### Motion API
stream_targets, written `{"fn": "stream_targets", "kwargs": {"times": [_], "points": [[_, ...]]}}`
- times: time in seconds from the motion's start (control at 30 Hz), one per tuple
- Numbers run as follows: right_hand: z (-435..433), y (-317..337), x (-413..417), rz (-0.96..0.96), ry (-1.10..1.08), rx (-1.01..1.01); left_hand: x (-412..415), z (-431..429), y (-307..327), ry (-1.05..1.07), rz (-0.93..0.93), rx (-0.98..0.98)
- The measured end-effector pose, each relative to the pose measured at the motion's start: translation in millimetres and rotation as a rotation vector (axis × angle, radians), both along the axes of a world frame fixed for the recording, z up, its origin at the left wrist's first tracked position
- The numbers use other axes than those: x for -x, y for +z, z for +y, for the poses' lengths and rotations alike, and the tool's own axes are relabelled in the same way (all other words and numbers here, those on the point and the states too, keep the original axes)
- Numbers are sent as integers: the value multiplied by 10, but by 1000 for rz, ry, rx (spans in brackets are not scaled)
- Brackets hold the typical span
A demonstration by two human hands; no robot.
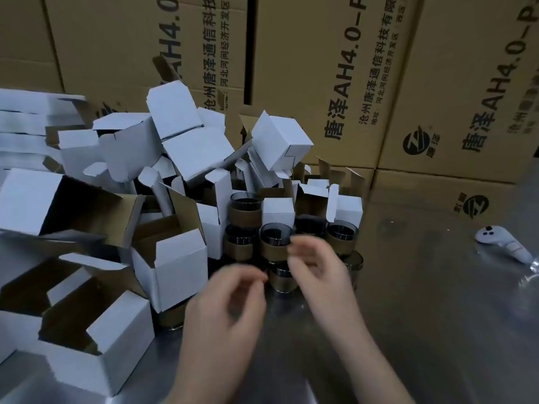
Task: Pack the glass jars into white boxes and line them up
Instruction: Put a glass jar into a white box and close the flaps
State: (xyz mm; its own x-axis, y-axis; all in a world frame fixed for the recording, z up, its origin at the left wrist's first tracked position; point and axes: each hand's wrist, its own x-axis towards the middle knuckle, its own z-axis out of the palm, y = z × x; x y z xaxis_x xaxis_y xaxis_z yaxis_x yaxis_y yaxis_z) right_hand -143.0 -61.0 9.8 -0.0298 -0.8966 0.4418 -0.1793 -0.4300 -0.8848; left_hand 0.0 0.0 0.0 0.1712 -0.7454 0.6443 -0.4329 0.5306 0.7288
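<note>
Left hand (227, 301): blurred; fingers loosely curled, holding nothing, above grey metal table (437, 316)
Right hand (318, 269): reaching forward; pinching or spread cannot be told through blur
Open white cardboard boxes (172, 258): near left, flaps up
Dark glass jars in brown card sleeves (275, 239): clustered unboxed, just beyond right fingertips
Progress: judged early; no lined-up row visible; jars and heaped boxes remain
Brown printed cartons (320, 83): stacked behind

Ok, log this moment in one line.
step: jar pickup | left hand: empty | right hand: empty, beside sleeved glass jar | open white box: left of hands
</note>
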Motion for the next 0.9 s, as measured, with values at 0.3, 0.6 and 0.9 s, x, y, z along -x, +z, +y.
{"fn": "stream_targets", "kwargs": {"times": [0.3, 0.6, 0.9], "points": [[-880, 384, -576, 475, -107, -135, -18, -695, 55, 183, 29, -91], [-869, 369, -581, 326, -152, -24, 102, -824, -55, 270, -46, -41], [-640, 316, -167, 170, -57, 180, 379, -995, 33, 246, 25, -28]]}}
